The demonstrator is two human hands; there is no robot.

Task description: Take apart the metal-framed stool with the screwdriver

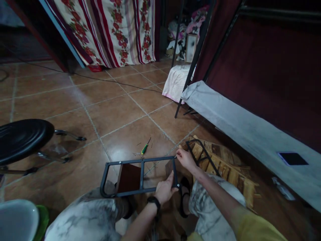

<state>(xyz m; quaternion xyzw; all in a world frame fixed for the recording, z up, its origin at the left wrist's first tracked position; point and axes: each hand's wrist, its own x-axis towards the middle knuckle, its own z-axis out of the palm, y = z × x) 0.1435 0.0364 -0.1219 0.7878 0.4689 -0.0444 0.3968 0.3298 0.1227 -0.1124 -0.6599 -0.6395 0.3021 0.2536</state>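
A dark metal frame (142, 174), rounded at its left end and split by a crossbar, lies across my lap between my knees. My left hand (165, 190) is closed on its near right corner, with a finger stretched along the end bar. At the far right corner, my right hand (185, 158) pinches something too small to make out. Beyond the frame, on the floor, a green and yellow screwdriver (144, 148) lies among thin metal pieces. Small screws (165, 136) are scattered farther off. A brown panel (129, 177) shows through the frame's left opening.
Wooden slats (225, 167) with a second dark frame (200, 154) lie to the right. A black round stool (25, 139) stands left, above a pale basin (17, 219). A phone (293, 158) rests on the pale ledge (250, 124). A cable (120, 82) crosses the tiled floor.
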